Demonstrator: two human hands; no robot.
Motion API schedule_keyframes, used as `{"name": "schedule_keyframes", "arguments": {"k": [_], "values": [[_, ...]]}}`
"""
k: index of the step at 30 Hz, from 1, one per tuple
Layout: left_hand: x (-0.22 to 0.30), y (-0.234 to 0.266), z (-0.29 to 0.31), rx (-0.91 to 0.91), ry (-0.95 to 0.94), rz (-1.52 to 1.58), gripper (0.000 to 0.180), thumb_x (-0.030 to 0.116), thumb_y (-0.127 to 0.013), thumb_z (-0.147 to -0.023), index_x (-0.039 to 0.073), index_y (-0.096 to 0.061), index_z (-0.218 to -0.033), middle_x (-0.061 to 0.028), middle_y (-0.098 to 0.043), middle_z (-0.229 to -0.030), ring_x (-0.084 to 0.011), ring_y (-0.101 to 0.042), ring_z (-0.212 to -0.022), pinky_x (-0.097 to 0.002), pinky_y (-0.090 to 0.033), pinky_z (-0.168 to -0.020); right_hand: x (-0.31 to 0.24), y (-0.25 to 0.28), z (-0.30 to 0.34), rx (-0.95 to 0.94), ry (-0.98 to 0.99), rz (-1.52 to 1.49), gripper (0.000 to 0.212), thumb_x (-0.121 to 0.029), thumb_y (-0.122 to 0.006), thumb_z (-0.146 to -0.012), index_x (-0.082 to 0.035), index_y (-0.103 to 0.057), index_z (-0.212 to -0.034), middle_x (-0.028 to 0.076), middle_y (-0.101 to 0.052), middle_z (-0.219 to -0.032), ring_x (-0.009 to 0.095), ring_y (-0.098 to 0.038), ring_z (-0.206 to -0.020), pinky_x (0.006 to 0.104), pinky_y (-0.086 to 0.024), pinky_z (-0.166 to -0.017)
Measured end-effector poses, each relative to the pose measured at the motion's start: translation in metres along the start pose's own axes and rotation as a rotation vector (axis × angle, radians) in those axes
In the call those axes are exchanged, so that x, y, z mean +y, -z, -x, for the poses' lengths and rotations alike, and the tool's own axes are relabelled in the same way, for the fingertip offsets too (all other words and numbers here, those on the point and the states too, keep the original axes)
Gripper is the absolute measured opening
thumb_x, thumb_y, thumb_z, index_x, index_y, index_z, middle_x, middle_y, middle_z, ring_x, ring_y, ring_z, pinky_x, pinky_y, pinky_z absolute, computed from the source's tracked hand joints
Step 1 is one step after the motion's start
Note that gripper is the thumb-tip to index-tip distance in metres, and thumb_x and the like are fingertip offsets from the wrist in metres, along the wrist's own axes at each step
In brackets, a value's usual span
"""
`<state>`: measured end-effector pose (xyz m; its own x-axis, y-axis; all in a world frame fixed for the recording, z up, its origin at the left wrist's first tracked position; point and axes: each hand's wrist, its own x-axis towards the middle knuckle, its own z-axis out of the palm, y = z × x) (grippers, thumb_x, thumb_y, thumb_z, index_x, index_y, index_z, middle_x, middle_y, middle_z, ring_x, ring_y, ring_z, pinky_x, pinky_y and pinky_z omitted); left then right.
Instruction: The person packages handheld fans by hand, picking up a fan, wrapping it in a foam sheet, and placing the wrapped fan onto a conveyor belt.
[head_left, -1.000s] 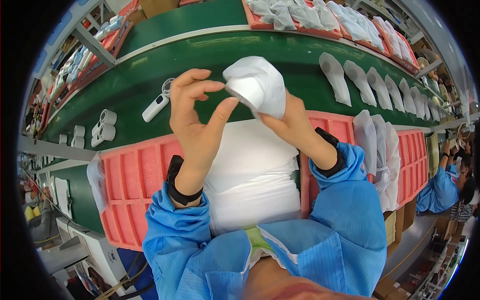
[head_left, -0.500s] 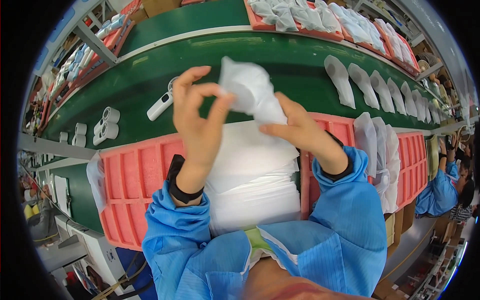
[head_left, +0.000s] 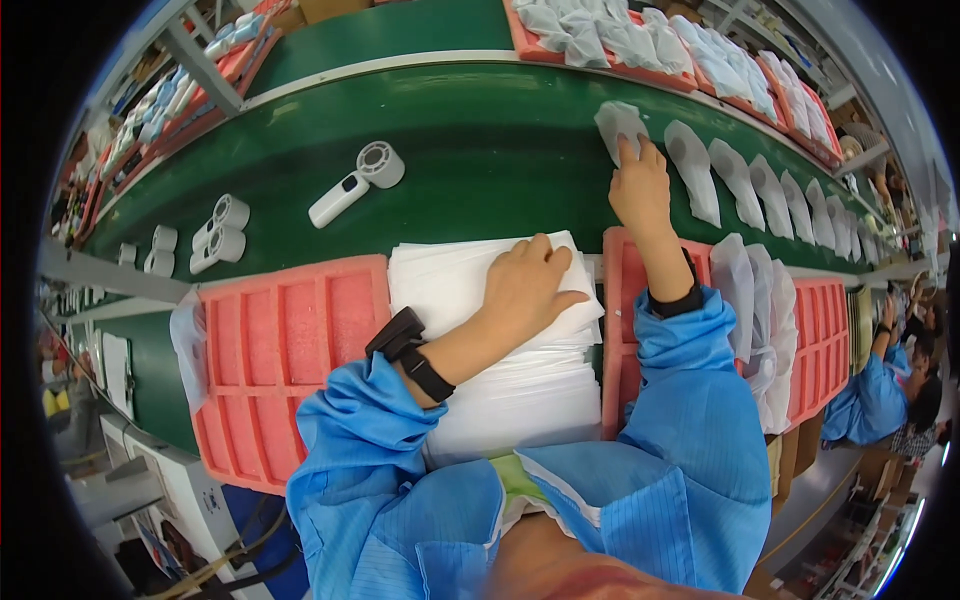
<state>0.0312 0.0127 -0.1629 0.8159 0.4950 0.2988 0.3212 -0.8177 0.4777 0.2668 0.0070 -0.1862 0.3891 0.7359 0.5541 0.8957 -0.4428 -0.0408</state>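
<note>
My right hand point(head_left: 641, 190) reaches over the green belt, its fingers on a handheld fan in a thin white bag point(head_left: 613, 120). The hand covers the lower part of this bagged fan. My left hand point(head_left: 525, 285) lies on top of a tall stack of flat white bags point(head_left: 500, 400), thumb apart and fingertips near the far edge. Beyond it to the left, a bare white handheld fan point(head_left: 345, 196) with a round grille rests on the belt. A row of bagged fans point(head_left: 690, 172) stretches along the belt to the right of my right hand.
Pink compartment trays point(head_left: 290, 360) flank the stack, with bagged pieces point(head_left: 760, 330) hanging over the right one. More bare fans point(head_left: 218, 235) lie farther left on the green belt point(head_left: 470, 150). Filled trays point(head_left: 600, 50) stand across the belt. A co-worker's blue sleeve point(head_left: 860, 390) shows at far right.
My right hand has carried the bagged fan right, to the left end of the row. My left hand has let go of it and come down onto the stack of bags.
</note>
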Motion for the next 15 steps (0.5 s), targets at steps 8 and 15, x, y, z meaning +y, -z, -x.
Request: {"name": "schedule_keyframes", "arguments": {"k": [8,15], "values": [[-0.009,-0.021,0.002,0.153,-0.113,-0.143,0.036,0.033,-0.076,-0.069,0.008,-0.062,-0.09,-0.0089,-0.058,-0.09,-0.0267,-0.057,-0.081,-0.0374,-0.048,-0.068,-0.125,0.03,-0.049,-0.405,0.4,-0.927,0.061,-0.018,-0.072,-0.079,-0.005,-0.049,-0.134,0.015,-0.057,-0.127,0.027,-0.057,-0.117,0.0368,-0.048,-0.094],[-0.016,-0.032,0.003,0.07,-0.067,-0.244,0.027,0.025,-0.07,-0.071,0.007,-0.065,-0.091,-0.008,-0.057,-0.084,-0.0254,-0.057,-0.085,-0.0385,-0.047,-0.068,-0.242,-0.057,-0.084,-0.567,0.335,-0.98,0.079,-0.028,-0.084,-0.062,0.004,-0.052,-0.127,0.019,-0.061,-0.12,0.027,-0.061,-0.11,0.0328,-0.049,-0.092]]}}
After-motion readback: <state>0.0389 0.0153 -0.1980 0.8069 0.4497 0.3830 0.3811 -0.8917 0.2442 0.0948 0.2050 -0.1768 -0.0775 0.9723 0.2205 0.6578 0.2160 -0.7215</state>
